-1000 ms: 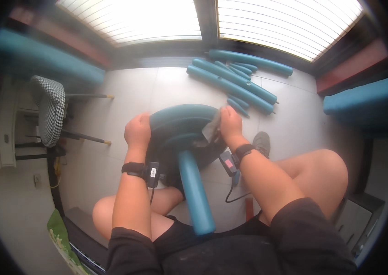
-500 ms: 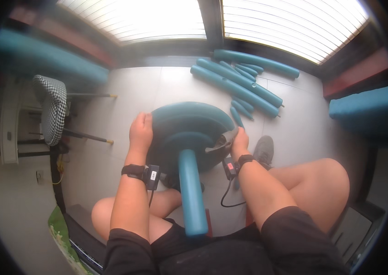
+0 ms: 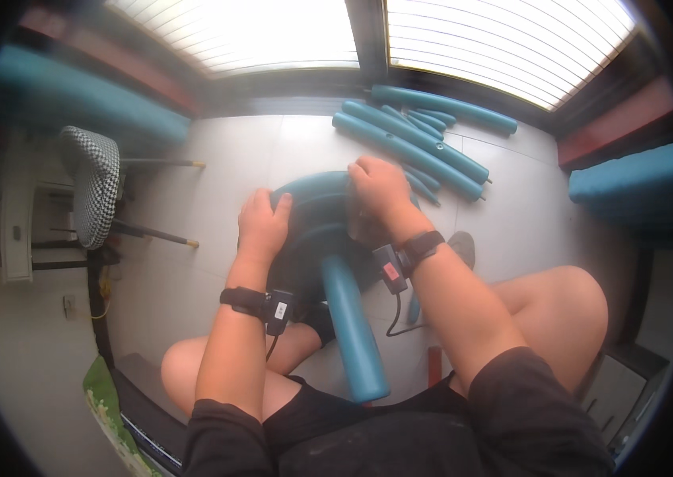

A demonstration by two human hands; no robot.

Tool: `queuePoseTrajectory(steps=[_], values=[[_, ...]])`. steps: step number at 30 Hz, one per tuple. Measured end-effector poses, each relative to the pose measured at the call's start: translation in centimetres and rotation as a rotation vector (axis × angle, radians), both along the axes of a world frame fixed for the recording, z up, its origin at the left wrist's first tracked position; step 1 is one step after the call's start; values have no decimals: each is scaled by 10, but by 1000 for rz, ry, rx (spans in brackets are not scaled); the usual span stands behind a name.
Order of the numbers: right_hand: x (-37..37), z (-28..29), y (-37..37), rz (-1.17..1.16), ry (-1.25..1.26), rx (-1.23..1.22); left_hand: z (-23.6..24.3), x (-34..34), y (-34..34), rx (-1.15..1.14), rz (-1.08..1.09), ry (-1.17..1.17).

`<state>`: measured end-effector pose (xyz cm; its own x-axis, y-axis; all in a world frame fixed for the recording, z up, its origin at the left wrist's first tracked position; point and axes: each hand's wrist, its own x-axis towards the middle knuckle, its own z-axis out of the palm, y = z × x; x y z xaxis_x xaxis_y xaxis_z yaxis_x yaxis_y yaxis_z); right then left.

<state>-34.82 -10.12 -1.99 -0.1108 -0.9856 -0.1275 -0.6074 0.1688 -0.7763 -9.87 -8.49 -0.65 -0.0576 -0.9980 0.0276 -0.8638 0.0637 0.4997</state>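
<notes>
Closely, the left hand (image 3: 263,224) curls around the near-left edge of a teal round base (image 3: 317,189), its fingers together and its thumb set apart along the rim. The right hand (image 3: 380,189) is bent over the upper right of the same rim, fingers folded onto a grey-brown cloth (image 3: 362,221); how tightly they close is partly hidden. The base stands tilted in front of the person, between the legs, its rim smooth and rounded, its inner side stepped in rings and sunk in dark shadow. From its middle a teal post (image 3: 352,330) slants down toward the lap, a plain cylinder with a faint sheen and a blunt, rounded end

Beyond, smooth teal tubes (image 3: 408,153) of mixed lengths lie loosely heaped on pale, glossy floor tiles (image 3: 229,151), some with thin pins at their ends. To the left stands a chair (image 3: 99,191) in black-and-white checked fabric, its 2 visible dark legs tipped in gold
</notes>
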Motion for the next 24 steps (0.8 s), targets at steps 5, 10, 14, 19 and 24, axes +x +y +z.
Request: queuePoseTrajectory(steps=[5,10,14,19,24], values=[[2,5,3,-20,119,-42,19,-12,11,88,-12,-85],[-9,-15,10,-124,105,-36,40,-32,51,-129,-181,-285],[-16,-22,21,-205,104,72,116,-58,102,555,-396,65],[-28,-31,25,-256,91,125,164,-71,192,623,-485,-240],[-40,-49,27,-310,32,239,159,-57,242,406,-339,-331]])
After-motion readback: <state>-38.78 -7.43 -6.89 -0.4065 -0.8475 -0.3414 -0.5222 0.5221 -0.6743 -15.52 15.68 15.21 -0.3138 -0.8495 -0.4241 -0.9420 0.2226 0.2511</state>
